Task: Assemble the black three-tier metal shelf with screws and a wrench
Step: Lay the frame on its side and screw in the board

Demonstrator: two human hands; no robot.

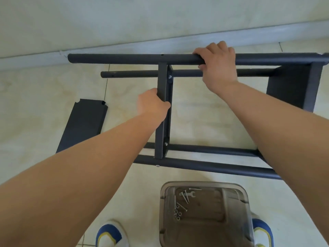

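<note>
Sideways black shelf frame, two tiers

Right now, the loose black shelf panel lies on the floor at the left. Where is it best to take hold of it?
Grip the loose shelf panel by a long folded edge near its middle, coming from its right side, the one nearer the frame. It lies flat, and its end corners are notched, so the ends give poorer hold.

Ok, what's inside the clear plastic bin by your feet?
Inside the bin: several long screws, a small flat wrench and a few nuts, all on its bottom. Its near end runs out of frame, so anything there can't be seen.
</note>
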